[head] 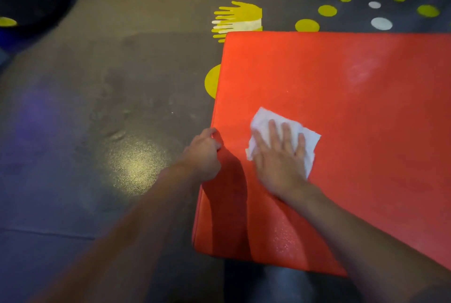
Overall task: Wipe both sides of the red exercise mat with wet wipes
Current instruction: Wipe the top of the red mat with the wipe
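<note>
Flat right hand (280, 156) on wipe (305, 136), red mat (366, 107)

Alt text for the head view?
The right hand presses a white wipe flat on a red mat, while the left hand grips the mat's left edge. The mat lies on a dark floor with yellow dots.

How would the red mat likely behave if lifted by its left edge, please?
The red mat lies flat with straight edges and a thick rim, so it probably bends rather than flops. Its wet sheen near the front suggests a slippery surface. The left hand grips its edge, perhaps because it slides while the right hand presses the wipe.
</note>
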`<state>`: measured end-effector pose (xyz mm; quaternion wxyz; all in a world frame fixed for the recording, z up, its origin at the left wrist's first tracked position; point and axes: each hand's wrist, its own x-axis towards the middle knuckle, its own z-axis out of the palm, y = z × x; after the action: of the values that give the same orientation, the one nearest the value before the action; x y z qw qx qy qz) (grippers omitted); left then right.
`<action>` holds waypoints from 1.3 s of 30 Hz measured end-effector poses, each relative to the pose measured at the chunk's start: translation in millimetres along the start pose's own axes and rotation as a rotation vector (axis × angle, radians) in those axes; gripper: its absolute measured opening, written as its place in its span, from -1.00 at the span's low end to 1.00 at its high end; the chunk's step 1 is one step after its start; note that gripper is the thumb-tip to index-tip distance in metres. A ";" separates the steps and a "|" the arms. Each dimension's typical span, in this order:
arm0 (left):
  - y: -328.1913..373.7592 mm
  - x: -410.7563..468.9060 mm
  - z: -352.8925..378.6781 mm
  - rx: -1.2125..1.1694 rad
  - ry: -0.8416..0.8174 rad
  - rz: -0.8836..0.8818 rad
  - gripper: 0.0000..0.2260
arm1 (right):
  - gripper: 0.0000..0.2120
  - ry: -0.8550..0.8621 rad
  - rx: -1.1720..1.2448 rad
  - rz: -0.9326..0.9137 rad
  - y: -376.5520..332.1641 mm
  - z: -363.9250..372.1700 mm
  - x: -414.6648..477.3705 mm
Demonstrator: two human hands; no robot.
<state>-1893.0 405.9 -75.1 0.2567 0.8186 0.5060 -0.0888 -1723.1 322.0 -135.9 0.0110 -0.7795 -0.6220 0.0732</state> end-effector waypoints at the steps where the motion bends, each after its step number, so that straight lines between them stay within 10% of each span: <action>1: 2.5 1.4 -1.5 -0.005 -0.013 0.004 -0.72 | -0.39 -0.012 0.016 -0.096 -14.0 1.0 -6.5; 4: -0.1 9.5 -5.2 -0.074 0.005 -0.005 -0.78 | -0.43 -0.079 -0.027 -0.436 -5.8 -0.1 -7.0; 9: 0.6 16.9 -8.3 -0.030 0.021 -0.004 -0.53 | -0.41 0.009 -0.012 -0.045 0.5 0.1 21.3; 13: 3.0 21.3 -11.1 -0.016 0.034 0.018 -0.42 | -0.44 -0.045 -0.087 -0.465 -3.5 3.1 12.5; 18: 4.0 31.5 -16.5 0.065 0.001 0.013 -0.33 | -0.39 0.013 -0.036 -0.024 12.6 -5.9 46.9; 24: -0.4 50.1 -20.4 0.001 0.026 0.018 -0.55 | -0.45 -0.014 -0.062 -0.353 23.9 -10.3 61.8; 27: 3.1 58.1 -19.2 0.112 0.037 0.003 -0.38 | -0.41 0.006 -0.055 -0.029 18.4 -6.2 72.7; 33: 2.1 70.4 -31.3 0.273 -0.038 0.048 0.15 | -0.42 -0.033 -0.061 -0.378 32.2 -10.9 88.8; 36: 4.5 77.3 -35.2 0.265 -0.045 0.044 0.06 | -0.34 -0.005 -0.043 -0.039 24.5 -9.7 100.9; 39: 5.2 88.9 -38.5 0.193 0.005 0.063 -0.22 | -0.39 -0.014 -0.010 -0.289 -0.7 -0.9 83.7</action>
<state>-1850.9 493.3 -76.6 0.1780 0.8554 0.4696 -0.1268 -1705.6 403.5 -143.3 0.0130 -0.6813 -0.7282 0.0733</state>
